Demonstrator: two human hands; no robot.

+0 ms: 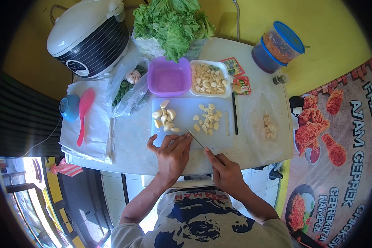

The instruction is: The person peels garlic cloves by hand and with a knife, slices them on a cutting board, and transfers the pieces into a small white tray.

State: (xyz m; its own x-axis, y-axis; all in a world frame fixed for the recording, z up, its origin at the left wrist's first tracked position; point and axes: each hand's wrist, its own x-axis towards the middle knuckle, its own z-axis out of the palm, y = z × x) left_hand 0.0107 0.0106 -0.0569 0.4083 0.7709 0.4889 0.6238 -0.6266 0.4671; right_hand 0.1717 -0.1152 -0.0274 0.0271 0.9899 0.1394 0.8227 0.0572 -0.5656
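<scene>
A knife (197, 141) is in my right hand (228, 170), its blade slanting up and left over the white cutting board (186, 108). My left hand (174, 156) pinches a garlic clove, mostly hidden by the fingertips, beside the blade's tip. Whole peeled garlic cloves (165, 118) lie in a group on the board's left side. Toward the right of the board are cut garlic pieces (210, 118). Behind the board stand a purple plastic container (170, 91) and a white tray (211, 94) full of chopped garlic.
Lettuce (169, 25) and a rice cooker (87, 37) stand at the back. At left are a plastic bag (130, 99), a pink rice paddle (85, 111) and a blue bowl (69, 108). Right of the board lie a black stick (235, 113) and a bag of peelings (269, 127); lidded tubs (279, 45) stand behind.
</scene>
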